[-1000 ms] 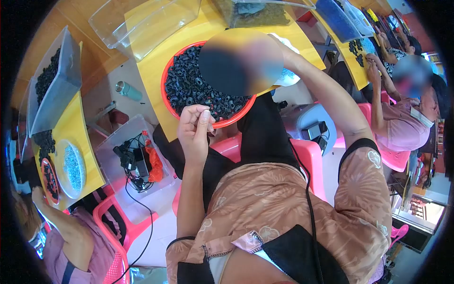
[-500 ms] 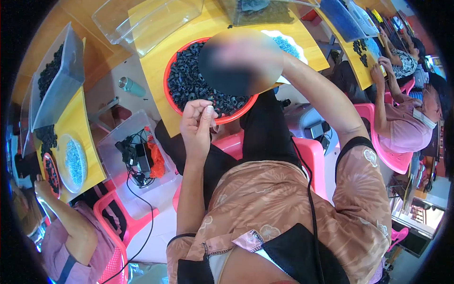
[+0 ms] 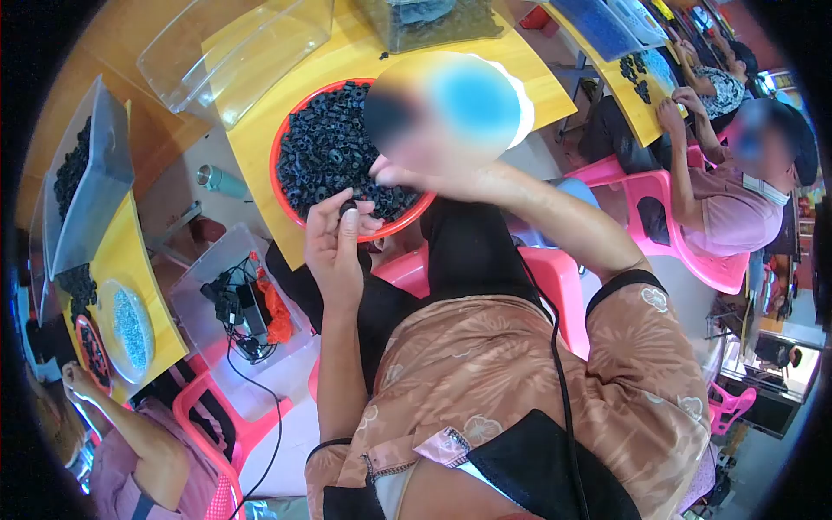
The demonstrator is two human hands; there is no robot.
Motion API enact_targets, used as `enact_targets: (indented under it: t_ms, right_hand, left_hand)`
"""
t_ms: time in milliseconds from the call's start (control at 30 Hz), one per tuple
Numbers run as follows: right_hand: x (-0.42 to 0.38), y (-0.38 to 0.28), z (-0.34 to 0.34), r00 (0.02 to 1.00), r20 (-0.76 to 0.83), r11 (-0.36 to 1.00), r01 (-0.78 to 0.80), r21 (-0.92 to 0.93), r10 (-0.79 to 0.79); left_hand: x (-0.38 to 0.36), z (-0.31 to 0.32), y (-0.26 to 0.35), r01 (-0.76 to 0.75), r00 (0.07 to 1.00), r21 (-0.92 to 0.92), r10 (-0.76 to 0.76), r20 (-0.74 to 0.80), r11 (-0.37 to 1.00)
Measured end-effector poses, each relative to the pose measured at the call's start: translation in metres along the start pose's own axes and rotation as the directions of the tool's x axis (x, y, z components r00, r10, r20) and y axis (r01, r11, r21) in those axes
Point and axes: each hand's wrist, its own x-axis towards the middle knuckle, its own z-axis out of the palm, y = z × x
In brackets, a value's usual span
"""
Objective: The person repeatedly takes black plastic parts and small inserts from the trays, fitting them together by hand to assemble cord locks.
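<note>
The left hand [image 3: 334, 247] is raised at the near rim of the red bowl [image 3: 286, 201], thumb and fingertips pinched on one small black ring [image 3: 348, 206]. The right hand [image 3: 407, 169] rests in the bowl's black rings; a blur hides its fingers.

You've only got one view here, a fisheye cam on your head, looking forward and steeply down. It sits close over your own chest and arms, so they fill the lower half. The yellow worktop [image 3: 260, 139] with the red bowl [image 3: 282, 139] lands near the top edge. The wide lens also pulls in neighbours' benches at both sides, bent and dark-cornered.
</note>
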Motion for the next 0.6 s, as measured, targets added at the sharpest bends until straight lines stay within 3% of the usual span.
enact_targets:
  t_ms: [33,100,133,233,333,433,467,567,600]
  right_hand:
    - [-0.001,0.015,-0.013,0.994,-0.106,0.995,0.009,-0.1,-0.02]
    - [-0.003,0.035,-0.055,0.96,-0.278,0.913,-0.147,-0.381,0.038]
    - [-0.006,0.048,-0.078,0.96,-0.28,0.786,-0.191,-0.588,0.024]
    - [-0.014,0.086,-0.109,0.928,-0.321,0.61,-0.145,-0.779,-0.189]
    - [-0.018,0.101,-0.107,0.964,-0.233,0.56,-0.123,-0.82,-0.129]
    - [-0.011,0.115,-0.104,0.975,-0.13,0.536,-0.013,-0.844,-0.182]
    - [-0.008,0.119,-0.103,0.96,-0.137,0.573,0.03,-0.819,-0.245]
    - [-0.005,0.12,-0.105,0.972,-0.168,0.649,-0.022,-0.76,-0.164]
    - [-0.004,0.121,-0.106,0.963,-0.177,0.651,-0.002,-0.759,-0.204]
  left_hand:
    - [0.0,0.0,0.0,0.002,1.0,-0.009,-0.002,0.001,1.0]
    - [0.001,0.001,0.002,0.006,1.0,-0.027,-0.006,-0.001,1.0]
    - [0.001,0.001,0.001,0.012,1.0,-0.036,-0.012,-0.003,0.999]
    - [0.001,0.002,-0.001,0.029,1.0,-0.041,-0.029,0.003,0.999]
    - [0.001,0.002,-0.001,0.026,1.0,-0.012,-0.026,0.005,1.0]
    - [0.0,0.002,-0.004,0.023,1.0,0.007,-0.023,0.001,1.0]
    - [0.0,0.002,-0.003,0.023,1.0,0.013,-0.023,-0.007,1.0]
    - [0.001,0.002,-0.003,0.024,1.0,0.024,-0.024,-0.019,0.999]
    - [0.001,0.002,-0.003,0.028,0.999,0.027,-0.027,-0.02,0.999]
